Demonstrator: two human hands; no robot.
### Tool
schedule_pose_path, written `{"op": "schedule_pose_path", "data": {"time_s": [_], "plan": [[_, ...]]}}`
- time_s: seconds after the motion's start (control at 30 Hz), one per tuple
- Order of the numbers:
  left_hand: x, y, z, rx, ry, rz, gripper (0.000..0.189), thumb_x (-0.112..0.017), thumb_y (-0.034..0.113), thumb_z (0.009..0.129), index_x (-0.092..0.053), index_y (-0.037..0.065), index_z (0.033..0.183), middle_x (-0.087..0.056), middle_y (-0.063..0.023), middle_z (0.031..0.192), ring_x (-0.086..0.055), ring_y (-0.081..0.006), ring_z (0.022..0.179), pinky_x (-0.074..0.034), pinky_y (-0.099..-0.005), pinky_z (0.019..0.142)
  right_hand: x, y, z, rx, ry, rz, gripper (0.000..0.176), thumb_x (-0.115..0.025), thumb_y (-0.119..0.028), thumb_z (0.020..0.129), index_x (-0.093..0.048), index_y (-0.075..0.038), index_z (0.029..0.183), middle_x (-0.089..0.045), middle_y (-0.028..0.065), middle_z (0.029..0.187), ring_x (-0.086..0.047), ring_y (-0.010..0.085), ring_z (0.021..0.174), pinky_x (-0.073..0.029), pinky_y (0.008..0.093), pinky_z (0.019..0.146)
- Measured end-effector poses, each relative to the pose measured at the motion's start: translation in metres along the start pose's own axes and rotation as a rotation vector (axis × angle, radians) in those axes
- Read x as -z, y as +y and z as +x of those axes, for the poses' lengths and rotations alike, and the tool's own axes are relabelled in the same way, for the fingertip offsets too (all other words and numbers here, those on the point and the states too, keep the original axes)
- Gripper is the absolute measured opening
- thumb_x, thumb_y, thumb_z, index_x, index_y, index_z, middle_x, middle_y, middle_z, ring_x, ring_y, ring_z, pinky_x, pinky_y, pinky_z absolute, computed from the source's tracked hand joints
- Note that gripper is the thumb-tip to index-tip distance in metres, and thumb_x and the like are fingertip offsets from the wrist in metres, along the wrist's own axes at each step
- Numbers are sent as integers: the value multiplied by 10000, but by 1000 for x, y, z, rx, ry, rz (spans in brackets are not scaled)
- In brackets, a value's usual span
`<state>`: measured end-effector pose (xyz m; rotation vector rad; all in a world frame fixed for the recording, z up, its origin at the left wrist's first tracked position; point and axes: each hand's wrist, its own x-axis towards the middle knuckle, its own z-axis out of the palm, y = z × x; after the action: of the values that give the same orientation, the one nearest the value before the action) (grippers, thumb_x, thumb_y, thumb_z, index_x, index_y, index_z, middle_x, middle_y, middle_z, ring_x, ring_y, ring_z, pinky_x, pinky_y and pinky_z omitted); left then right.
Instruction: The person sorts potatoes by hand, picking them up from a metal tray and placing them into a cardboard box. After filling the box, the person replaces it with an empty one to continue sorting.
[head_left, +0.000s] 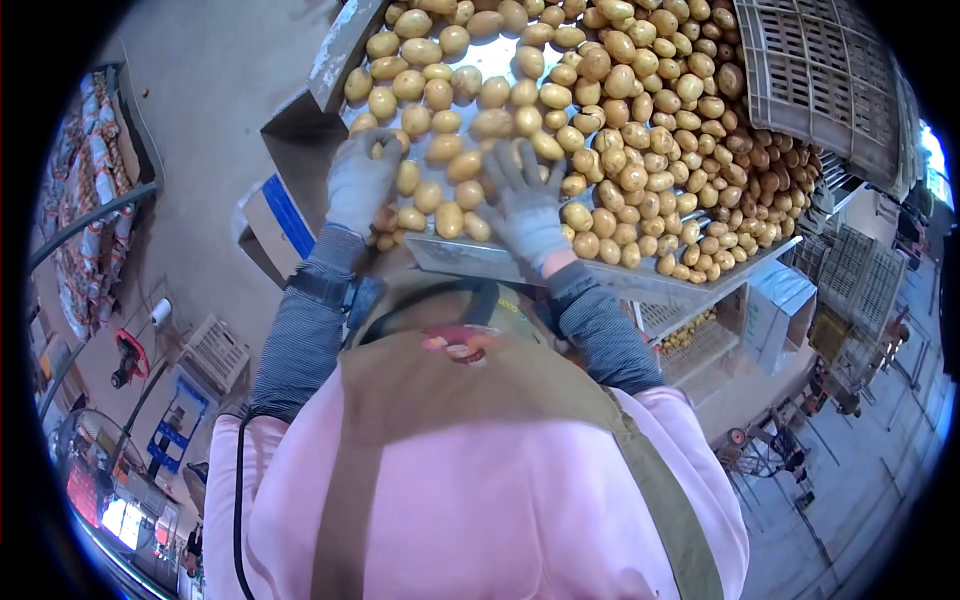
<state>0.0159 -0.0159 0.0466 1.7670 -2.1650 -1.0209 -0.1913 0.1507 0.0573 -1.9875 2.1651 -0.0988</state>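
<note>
Many smooth yellow-brown potatoes (620, 170) cover a metal sorting table (465, 258) in front of me, loosely spread on the left and heaped on the right. My left hand (355, 185), in a grey glove, is at the table's left edge with its fingers curled around a potato (377, 151), mostly covered by the glove. Over the near part of the table is my right hand (527, 205), also gloved. Its fingers are spread among the potatoes, with no potato visibly gripped.
A slatted plastic crate (825, 75) stands at the far right of the heap. Beside the table on the left is an open cardboard box (272, 225) with a blue stripe. More potatoes (690, 328) lie below the table at right, near a pale carton (778, 300).
</note>
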Motion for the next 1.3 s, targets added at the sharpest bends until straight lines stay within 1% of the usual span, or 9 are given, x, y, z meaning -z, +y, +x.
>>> {"op": "schedule_pose_path", "data": {"time_s": [0.17,0.2,0.37,0.53,0.7,0.87,1.0,1.1,1.3], "plan": [[12,6,7,-309,144,219,347,-690,268,867,-687,113,1178,-640,-118,1260,-577,-332,1178,-452,-431,1021,40,52,66,2,111,214,446,-610,-244,903,-582,-101,1325,-601,105,1257,-559,300,1141,-423,461,969],[9,4,11,-403,206,198,380,-688,263,867,-674,115,1216,-630,-116,1289,-575,-335,1183,-447,-430,1032,12,69,83,28,420,115,471,-607,-324,910,-592,-141,1344,-588,101,1333,-523,334,1235,-382,500,1026],[-15,23,38,-606,-15,584,652,-653,383,907,-444,223,1503,-429,-114,1541,-372,-366,1427,-306,-545,1151,-4,-3,106,43,172,-89,576,-551,-509,929,-545,-231,1433,-398,58,1581,-353,410,1422,-148,632,1177],[12,-17,-7,-745,-27,488,536,-674,319,900,-553,207,1411,-453,-87,1518,-392,-334,1416,-322,-541,1141,5,0,-30,5,-7,77,643,-697,-410,836,-535,-229,1432,-398,110,1560,-299,422,1442,-180,655,1150],[6,-2,21,-567,82,224,345,-630,244,936,-646,161,1271,-602,-74,1336,-583,-297,1210,-461,-402,1027,2,-5,-47,-362,-56,89,759,-729,-446,799,-481,-210,1476,-359,172,1565,-232,411,1473,-173,671,1123],[-11,63,89,-499,-266,590,413,-600,144,902,-614,179,1313,-572,-145,1369,-613,-332,1163,-507,-429,957,21,44,-7,-40,-175,88,205,-613,-286,888,-711,-130,979,-708,97,983,-661,305,967,-533,444,816],[-26,57,110,-402,-327,460,484,-649,267,873,-584,98,1322,-599,-211,1329,-588,-373,1209,-489,-449,1003,17,101,54,-139,338,143,276,-656,-291,880,-672,-124,1099,-680,88,993,-650,328,905,-536,457,784],[-45,42,133,-314,-251,428,522,-625,313,866,-580,61,1320,-614,-248,1291,-577,-388,1222,-478,-459,1018,3,97,94,-163,-26,-218,333,-708,-331,862,-683,-125,1123,-692,122,1030,-664,312,943,-548,423,775],[-17,58,66,-396,96,-121,428,-693,223,832,-632,52,1219,-576,-157,1216,-585,-314,1132,-488,-396,982,45,80,50,-562,57,1284,375,-623,-351,917,-645,-113,1206,-668,182,1115,-679,302,861,-550,375,754]]}}
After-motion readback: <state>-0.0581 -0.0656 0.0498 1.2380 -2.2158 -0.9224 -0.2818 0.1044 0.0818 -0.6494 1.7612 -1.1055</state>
